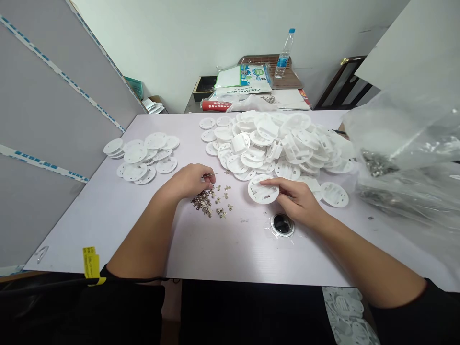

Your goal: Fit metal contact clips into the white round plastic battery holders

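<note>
My right hand [296, 199] holds a round white plastic disc [264, 189] at its right edge, thumb below and fingers on top. Slots and small recesses show on the disc's upturned face. To the left, my left hand [196, 180] is closed with the fingertips pinched together, and a thin pointed metal piece [214, 173] sticks out from them; its kind is too small to tell. Just below that hand lies a heap of small metal clips [203, 203], with several loose ones [221, 211] scattered to its right.
A large pile of white discs [258, 139] covers the far middle of the table [223, 254]. A smaller group of discs [134, 155] lies left. Clear plastic bags [406, 167] with metal parts sit right. Near the front is a round black-centred fitting [282, 224]. Behind stands a water bottle [283, 55].
</note>
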A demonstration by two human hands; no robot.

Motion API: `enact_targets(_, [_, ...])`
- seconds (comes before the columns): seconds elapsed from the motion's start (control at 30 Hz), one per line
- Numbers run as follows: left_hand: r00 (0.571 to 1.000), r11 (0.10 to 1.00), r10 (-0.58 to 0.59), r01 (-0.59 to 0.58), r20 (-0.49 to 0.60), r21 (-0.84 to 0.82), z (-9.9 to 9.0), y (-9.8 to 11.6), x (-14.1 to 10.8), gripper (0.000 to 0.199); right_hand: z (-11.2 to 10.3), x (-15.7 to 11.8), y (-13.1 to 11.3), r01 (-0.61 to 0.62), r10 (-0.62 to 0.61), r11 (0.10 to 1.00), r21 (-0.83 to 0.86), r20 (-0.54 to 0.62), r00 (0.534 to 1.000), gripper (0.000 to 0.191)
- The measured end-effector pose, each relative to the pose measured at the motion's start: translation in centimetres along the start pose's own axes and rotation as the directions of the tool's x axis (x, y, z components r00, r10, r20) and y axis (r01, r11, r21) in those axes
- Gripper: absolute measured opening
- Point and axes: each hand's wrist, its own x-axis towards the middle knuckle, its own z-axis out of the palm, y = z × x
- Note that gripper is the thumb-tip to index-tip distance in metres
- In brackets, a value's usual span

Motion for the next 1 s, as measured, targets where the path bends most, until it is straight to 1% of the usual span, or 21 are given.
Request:
enact_targets(0.07, [1.0, 1.0, -0.018, 0.018, 0.008, 0.007, 0.1, 0.4, 0.0, 0.01, 0.0, 0.1, -0.1, -0.007, 0.007, 1.0, -0.012, -0.005, 1.0, 0.045])
enact_targets(0.27, [0.99, 0.994, -0.093, 0.086, 0.106, 0.066, 0.0, 1.2, -0.2, 0.014, 0.1, 0.2, 0.0, 0.015, -0.015, 1.0, -0.007, 0.0, 1.0, 0.042])
enact_targets(0.43, [0.986, 0.987, -0.094, 0.073, 0.14, 0.144, -0.1, 1.3, -0.4, 0.01, 0.1, 0.1, 0.1, 0.029, -0.029, 1.0, 0.003, -0.003, 1.0, 0.041])
enact_targets(0.57, [0.99, 0.987, -0.067, 0.048, 0.123, 0.151, -0.2, 1.2, -0.5, 0.009, 0.1, 0.1, 0.1, 0.024, -0.024, 1.0, 0.008, -0.001, 1.0, 0.041])
enact_targets(0.73, [0.997, 0.997, -0.007, 0.001, 0.074, 0.082, -0.4, 1.2, -0.5, 0.011, 0.0, 0.1, 0.4, 0.014, -0.015, 1.0, 0.021, 0.016, 1.0, 0.047])
enact_targets(0.83, [0.999, 1.0, 0.014, -0.014, 0.045, 0.005, -0.5, 1.2, -0.6, 0.01, -0.1, 0.0, 0.5, -0.021, 0.017, 0.995, 0.102, 0.042, 0.999, 0.049])
enact_targets(0.9, [0.999, 0.996, 0.027, -0.025, 0.027, -0.091, -0.6, 1.4, -0.7, 0.013, -0.1, 0.0, 0.5, -0.064, 0.056, 0.985, 0.157, 0.055, 0.997, 0.045])
enact_targets(1.0, [0.998, 0.961, 0.052, -0.055, -0.017, -0.27, -0.4, 2.2, -0.8, 0.02, 0.2, -0.1, 0.2, -0.145, 0.138, 0.977, 0.159, 0.054, 0.989, 0.031])
